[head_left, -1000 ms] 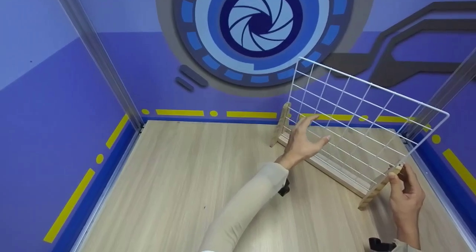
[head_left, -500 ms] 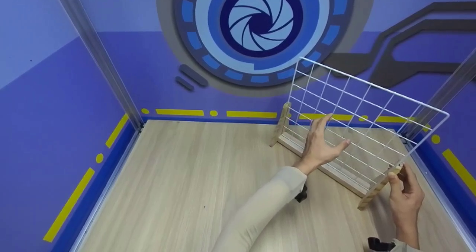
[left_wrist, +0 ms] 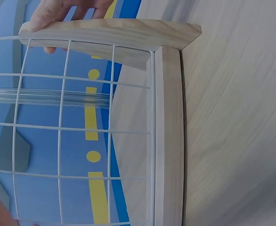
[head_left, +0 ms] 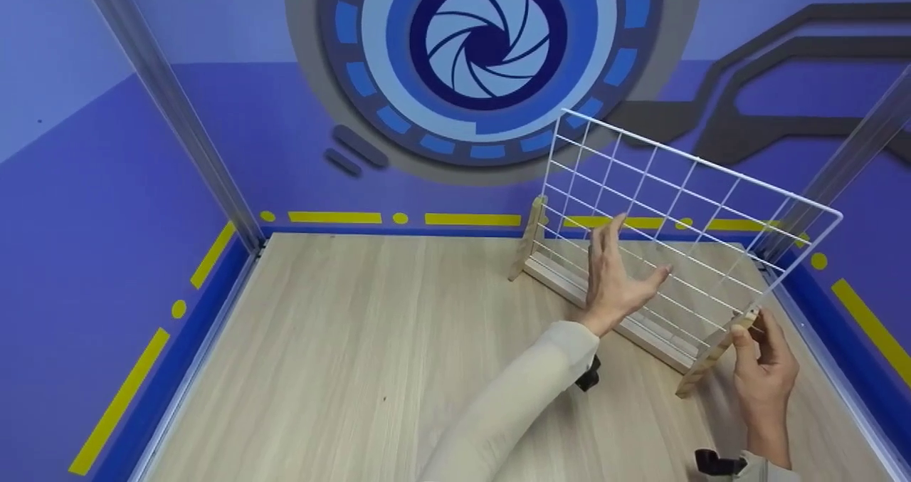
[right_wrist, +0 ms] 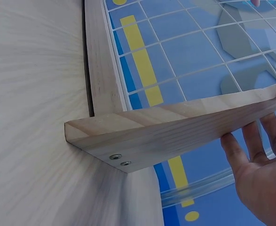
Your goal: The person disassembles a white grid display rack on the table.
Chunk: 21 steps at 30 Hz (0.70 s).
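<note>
A white wire grid panel [head_left: 696,159] stands upright, leaning slightly, in a wooden base with a bottom rail [left_wrist: 169,136] and two slanted side pieces. My right hand [head_left: 765,372] holds the upper end of the near side piece [right_wrist: 189,122], thumb on one face and fingers on the other. In front of the grid's middle, my left hand [head_left: 613,286] is raised with fingers extended and thumb spread, its fingertips close to the wires. Only a bit of it shows at the lower left of the left wrist view. The far side piece [head_left: 528,240] has no hand on it.
The rack stands on the right part of a light wood-grain table [head_left: 341,339]. Behind it rises a blue printed wall [head_left: 242,133], with metal corner posts [head_left: 171,105] at the sides. Two screw heads [right_wrist: 115,157] show low on the near side piece.
My left hand has moved right along the front of the grid, from near its left end to about its middle. My right hand keeps its hold. The head view has shifted slightly.
</note>
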### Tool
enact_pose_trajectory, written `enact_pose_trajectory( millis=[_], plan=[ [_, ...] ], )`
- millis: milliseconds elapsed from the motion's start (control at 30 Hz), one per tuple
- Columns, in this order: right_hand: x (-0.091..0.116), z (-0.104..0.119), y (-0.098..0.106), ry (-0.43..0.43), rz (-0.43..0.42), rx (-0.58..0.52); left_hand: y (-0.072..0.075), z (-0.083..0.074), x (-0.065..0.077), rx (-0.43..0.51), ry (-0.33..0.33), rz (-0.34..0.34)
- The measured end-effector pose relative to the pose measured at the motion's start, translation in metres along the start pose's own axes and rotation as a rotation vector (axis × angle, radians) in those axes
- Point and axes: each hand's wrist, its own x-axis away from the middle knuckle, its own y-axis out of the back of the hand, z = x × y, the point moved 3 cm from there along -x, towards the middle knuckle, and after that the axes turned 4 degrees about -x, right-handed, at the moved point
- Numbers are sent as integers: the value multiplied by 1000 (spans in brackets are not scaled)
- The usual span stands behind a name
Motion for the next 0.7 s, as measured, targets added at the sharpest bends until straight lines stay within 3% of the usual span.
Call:
enact_pose_trajectory(
  millis=[200,467,700],
  plan=[
    [0,-2,-1,37,14,-46,-5,-2,3,9,-53,-35],
    [0,6,-4,-58,-2,101,-13,-6,1,-30,-66,-40],
    [1,3,-2,-14,6,43,-25,-8,7,-69,-80,-79]
  ],
)
